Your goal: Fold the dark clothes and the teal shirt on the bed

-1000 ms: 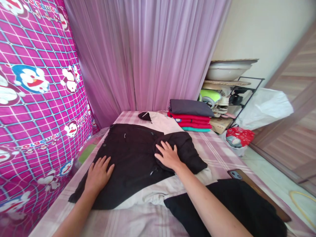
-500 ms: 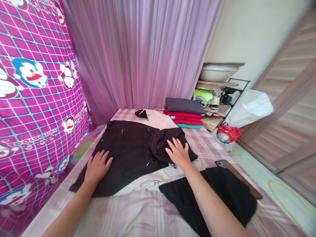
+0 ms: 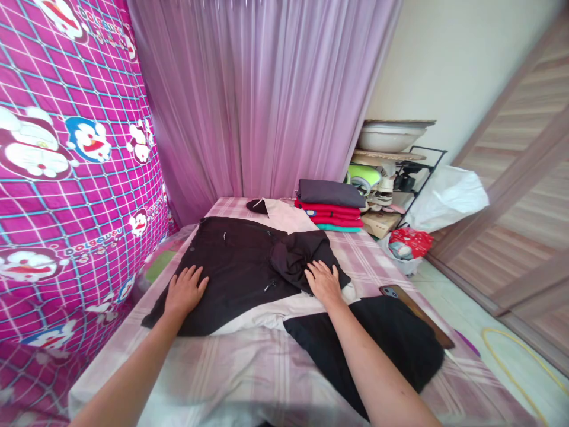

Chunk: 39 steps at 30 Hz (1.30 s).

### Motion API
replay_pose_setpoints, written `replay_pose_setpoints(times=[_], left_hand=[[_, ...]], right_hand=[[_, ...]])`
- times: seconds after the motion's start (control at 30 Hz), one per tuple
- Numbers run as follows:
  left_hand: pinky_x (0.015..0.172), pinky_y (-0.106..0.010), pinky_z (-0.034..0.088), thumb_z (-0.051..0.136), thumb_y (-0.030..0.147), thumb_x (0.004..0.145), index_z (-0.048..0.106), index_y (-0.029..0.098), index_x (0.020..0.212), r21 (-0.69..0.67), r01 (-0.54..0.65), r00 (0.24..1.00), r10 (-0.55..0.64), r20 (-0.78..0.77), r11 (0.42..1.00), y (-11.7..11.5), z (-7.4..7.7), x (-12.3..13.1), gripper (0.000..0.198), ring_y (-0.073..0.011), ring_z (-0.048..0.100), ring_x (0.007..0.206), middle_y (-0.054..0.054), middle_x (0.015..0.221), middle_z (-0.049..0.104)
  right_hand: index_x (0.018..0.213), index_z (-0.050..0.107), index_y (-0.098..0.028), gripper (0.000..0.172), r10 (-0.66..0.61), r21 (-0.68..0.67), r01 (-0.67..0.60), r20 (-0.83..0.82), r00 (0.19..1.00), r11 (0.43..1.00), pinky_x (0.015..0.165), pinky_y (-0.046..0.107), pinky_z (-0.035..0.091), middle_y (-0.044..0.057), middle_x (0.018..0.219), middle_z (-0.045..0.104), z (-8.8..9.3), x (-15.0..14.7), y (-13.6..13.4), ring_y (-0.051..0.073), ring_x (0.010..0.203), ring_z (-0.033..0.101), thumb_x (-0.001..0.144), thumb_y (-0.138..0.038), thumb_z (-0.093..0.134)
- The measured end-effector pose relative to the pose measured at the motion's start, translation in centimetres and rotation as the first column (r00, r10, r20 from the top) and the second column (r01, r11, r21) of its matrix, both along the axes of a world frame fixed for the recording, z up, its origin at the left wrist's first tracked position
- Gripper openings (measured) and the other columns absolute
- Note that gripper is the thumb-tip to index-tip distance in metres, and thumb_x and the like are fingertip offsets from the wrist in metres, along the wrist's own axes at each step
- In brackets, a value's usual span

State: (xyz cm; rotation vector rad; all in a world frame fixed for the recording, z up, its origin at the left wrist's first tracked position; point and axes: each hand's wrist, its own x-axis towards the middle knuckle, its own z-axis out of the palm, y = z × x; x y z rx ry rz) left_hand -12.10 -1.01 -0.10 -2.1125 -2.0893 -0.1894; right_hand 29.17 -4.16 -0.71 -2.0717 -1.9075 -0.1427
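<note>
A black and cream jacket lies spread on the pink plaid bed. My left hand rests flat on its near left part, fingers spread and open. My right hand lies flat with fingers apart on the jacket's folded-over black sleeve, near the cream band. Neither hand holds anything. A second black garment lies on the bed under my right forearm.
A stack of folded clothes, grey over red and teal, sits at the bed's far right. A phone lies on a wooden board at the right edge. A purple curtain hangs behind; a shelf rack and bags stand right.
My right hand has slid from the middle of the folded sleeve toward its near right edge. My left hand stays flat on the jacket. The camera has shifted slightly.
</note>
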Motion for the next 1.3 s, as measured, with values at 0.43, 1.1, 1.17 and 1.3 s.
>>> replay_pose_setpoints(times=[0.43, 1.1, 1.17, 1.3], left_hand=[[0.116, -0.049, 0.029, 0.041, 0.042, 0.094, 0.052, 0.02, 0.141, 0.028, 0.015, 0.998, -0.014, -0.058, 1.0, 0.3, -1.5, -1.2, 0.053, -0.0284, 0.04, 0.141, -0.009, 0.149, 0.049], [0.098, -0.042, 0.047, 0.04, 0.028, 0.095, 0.059, 0.024, 0.131, -0.034, -0.09, 0.993, 0.087, -0.079, 0.995, -1.7, 2.0, 2.5, 0.042, -0.0266, 0.061, 0.116, -0.012, 0.129, 0.065], [0.096, -0.04, 0.048, 0.039, 0.029, 0.095, 0.06, 0.022, 0.13, -0.024, -0.128, 0.99, 0.126, -0.061, 0.991, -2.0, 1.9, 2.7, 0.041, -0.0257, 0.062, 0.115, -0.012, 0.129, 0.065], [0.107, -0.035, 0.042, 0.034, 0.03, 0.097, 0.062, 0.017, 0.128, 0.007, -0.157, 0.987, 0.157, -0.027, 0.988, -2.9, 1.4, 3.0, 0.044, -0.022, 0.058, 0.125, -0.011, 0.134, 0.063]], right_hand=[[0.12, 0.07, -0.025, 0.047, 0.12, 0.164, -0.111, -0.05, 0.992, 0.98, 0.115, 0.052, 0.018, 0.006, 0.131, 0.066, -3.2, 1.8, 0.4, 0.025, 0.126, 0.054, 0.1, -0.036, 0.029], [0.128, 0.064, -0.02, 0.047, 0.169, 0.184, -0.137, -0.174, 0.97, 0.973, 0.112, 0.056, 0.021, 0.013, 0.135, 0.062, -2.6, 1.1, 0.4, 0.027, 0.124, 0.053, 0.098, -0.035, 0.032], [0.131, 0.062, -0.02, 0.048, 0.169, 0.174, -0.137, -0.182, 0.969, 0.975, 0.113, 0.057, 0.02, 0.014, 0.138, 0.06, -2.7, 1.0, 0.5, 0.028, 0.125, 0.052, 0.098, -0.037, 0.032], [0.133, 0.061, -0.017, 0.05, 0.185, 0.178, -0.15, -0.202, 0.962, 0.973, 0.113, 0.059, 0.019, 0.016, 0.138, 0.059, -2.6, 0.8, 0.5, 0.03, 0.127, 0.052, 0.099, -0.039, 0.03]])
